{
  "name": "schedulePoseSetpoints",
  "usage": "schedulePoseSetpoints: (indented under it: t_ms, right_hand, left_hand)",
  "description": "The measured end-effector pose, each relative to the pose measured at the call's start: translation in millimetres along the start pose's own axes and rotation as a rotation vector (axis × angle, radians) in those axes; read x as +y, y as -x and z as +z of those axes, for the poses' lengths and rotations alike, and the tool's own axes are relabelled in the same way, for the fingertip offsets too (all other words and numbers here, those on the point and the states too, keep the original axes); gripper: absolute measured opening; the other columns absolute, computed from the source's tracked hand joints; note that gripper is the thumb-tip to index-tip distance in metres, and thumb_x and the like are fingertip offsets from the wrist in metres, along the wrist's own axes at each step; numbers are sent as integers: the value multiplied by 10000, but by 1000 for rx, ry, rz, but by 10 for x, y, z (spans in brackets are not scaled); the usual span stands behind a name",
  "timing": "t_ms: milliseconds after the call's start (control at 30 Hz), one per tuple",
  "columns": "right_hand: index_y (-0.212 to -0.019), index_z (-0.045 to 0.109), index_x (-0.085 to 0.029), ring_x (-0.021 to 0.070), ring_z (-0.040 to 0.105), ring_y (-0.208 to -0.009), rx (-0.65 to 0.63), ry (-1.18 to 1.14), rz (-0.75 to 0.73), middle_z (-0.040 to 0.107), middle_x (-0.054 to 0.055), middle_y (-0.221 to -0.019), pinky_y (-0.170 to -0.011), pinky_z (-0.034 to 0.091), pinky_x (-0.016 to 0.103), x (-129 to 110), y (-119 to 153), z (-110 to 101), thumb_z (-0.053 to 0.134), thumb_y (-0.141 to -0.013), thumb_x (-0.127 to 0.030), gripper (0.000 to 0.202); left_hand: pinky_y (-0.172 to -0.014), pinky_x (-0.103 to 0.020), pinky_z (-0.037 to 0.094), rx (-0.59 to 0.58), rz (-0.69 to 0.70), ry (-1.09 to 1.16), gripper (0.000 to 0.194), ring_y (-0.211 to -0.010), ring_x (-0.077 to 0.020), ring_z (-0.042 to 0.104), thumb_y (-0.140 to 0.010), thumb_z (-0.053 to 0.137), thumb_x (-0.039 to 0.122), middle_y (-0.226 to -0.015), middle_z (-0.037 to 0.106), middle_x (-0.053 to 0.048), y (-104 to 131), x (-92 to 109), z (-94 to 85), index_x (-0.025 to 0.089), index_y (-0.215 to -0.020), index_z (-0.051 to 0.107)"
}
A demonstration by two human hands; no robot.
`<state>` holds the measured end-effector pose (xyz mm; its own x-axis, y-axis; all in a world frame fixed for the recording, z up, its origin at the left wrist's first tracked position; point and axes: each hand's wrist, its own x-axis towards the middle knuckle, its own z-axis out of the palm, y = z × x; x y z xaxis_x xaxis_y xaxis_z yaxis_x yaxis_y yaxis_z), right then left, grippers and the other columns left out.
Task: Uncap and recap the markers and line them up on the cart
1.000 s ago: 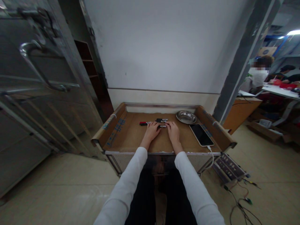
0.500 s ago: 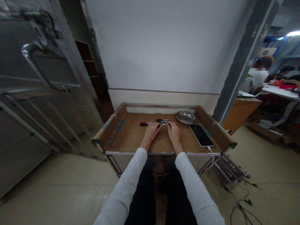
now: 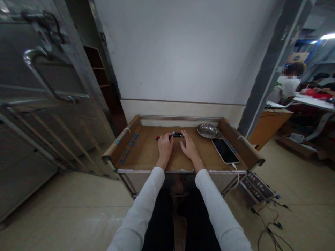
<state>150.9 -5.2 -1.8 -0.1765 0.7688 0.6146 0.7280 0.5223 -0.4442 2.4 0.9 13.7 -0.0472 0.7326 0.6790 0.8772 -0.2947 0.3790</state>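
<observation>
My left hand (image 3: 164, 146) is closed, its fingers curled round a dark pen (image 3: 170, 136) whose far end shows past the fingertips. Just left of that hand lies a red and black pen (image 3: 157, 138), partly covered by the fingers. Black pens with silver parts (image 3: 178, 135) lie between my two hands on the brown cardboard. My right hand (image 3: 190, 146) is open, fingers stretched forward and thumb apart, with its fingertips beside the right end of these black pens.
A shallow metal bowl (image 3: 208, 130) stands at the back right of the cardboard-lined cart top (image 3: 146, 157). A phone (image 3: 225, 151) with a white cable lies in front of it. Raised cardboard sides edge the cart. On the floor to the right sits an electrical box (image 3: 258, 190) with loose cables.
My hands have moved apart. The left has shifted slightly left with the pen; the right has let go, opened and reached a little forward.
</observation>
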Motion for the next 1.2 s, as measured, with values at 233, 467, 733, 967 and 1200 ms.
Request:
schedulePoseSetpoints:
  t_ms: [233,467,733,967,1200]
  right_hand:
    - [-1315,473,-128,246,365,-1313,24,209,203,417,142,-1420,-1062,339,424,170,20,145,381,-895,-243,445]
    - [-1297,489,-107,252,368,-1304,30,309,279,418,159,-1417,-1054,326,408,208,33,196,372,-897,-244,439]
    - [-1195,565,-104,265,413,-1245,37,355,300,473,175,-1350,-1028,336,409,188,29,203,398,-881,-235,379]
    - [-1195,544,-109,266,410,-1226,58,323,260,457,188,-1340,-1004,353,418,166,20,182,410,-870,-210,365]
    - [-1104,573,-111,276,472,-1105,49,318,289,529,193,-1205,-942,385,425,162,3,172,417,-869,-205,297]
  left_hand:
    - [-832,-375,423,-105,-196,-287,215,-952,-260,525,-920,355,168,-1000,577,-160,45,-18,-21,98,-984,548]
    - [-858,-380,418,-150,-199,-360,225,-982,-272,523,-879,348,114,-1022,549,-191,68,6,7,55,-991,533]
    - [-851,-384,434,-158,-159,-367,277,-987,-271,530,-895,299,112,-1073,537,-193,85,63,-15,65,-1046,527]
    - [-915,-399,409,-264,141,-294,330,-1066,-270,505,-891,304,101,-1131,555,-169,39,155,156,97,-1116,544]
    - [-944,-441,378,-281,104,-233,325,-1084,-283,483,-862,325,65,-1094,574,-167,-33,159,276,116,-1069,570]
